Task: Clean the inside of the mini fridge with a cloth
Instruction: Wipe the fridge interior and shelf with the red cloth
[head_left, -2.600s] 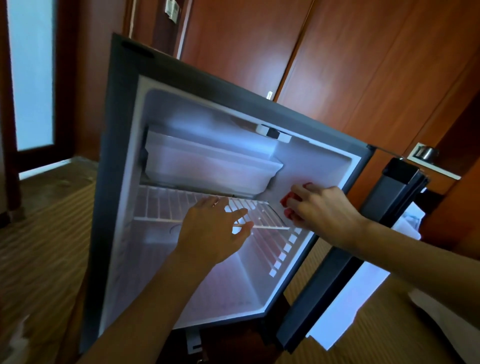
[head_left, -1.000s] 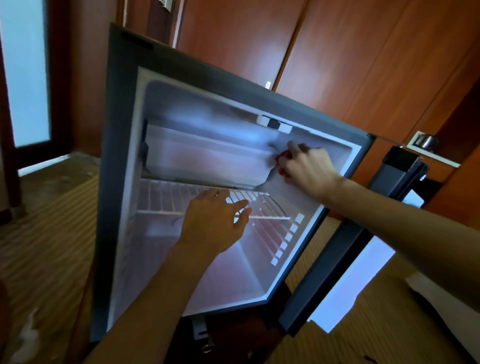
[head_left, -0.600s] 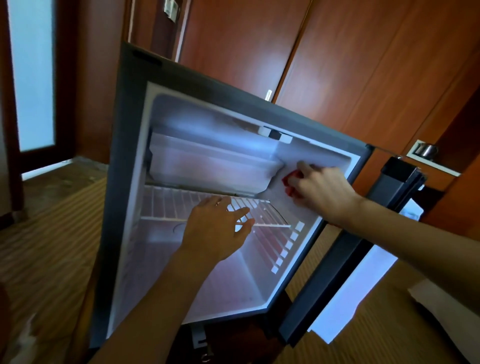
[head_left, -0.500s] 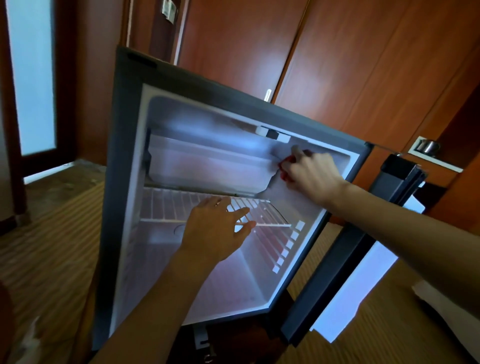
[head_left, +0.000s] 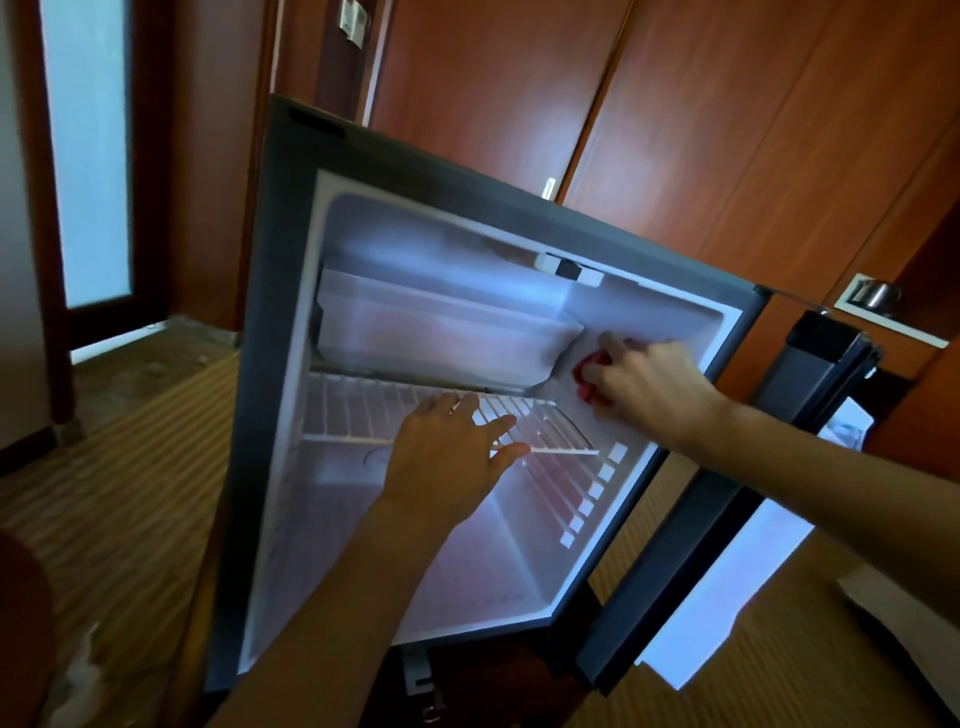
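The mini fridge (head_left: 270, 364) stands open on the floor, dark outside and white inside. A white wire shelf (head_left: 358, 415) crosses its middle, below a frosted freezer box (head_left: 436, 332). My left hand (head_left: 447, 462) lies flat, fingers spread, on the front of the wire shelf. My right hand (head_left: 649, 384) presses a red cloth (head_left: 589, 376) against the inner right wall, just right of the freezer box. Most of the cloth is hidden under my fingers.
The fridge door (head_left: 727, 499) hangs open to the right, edge toward me. Wooden wardrobe doors (head_left: 675, 130) rise behind the fridge. A frosted glass door (head_left: 88, 156) is at far left. Striped carpet (head_left: 114, 467) covers the floor.
My right hand with the red cloth has slid up and down the inner right wall and now sits slightly lower than half a second ago. My left hand has stayed on the shelf.
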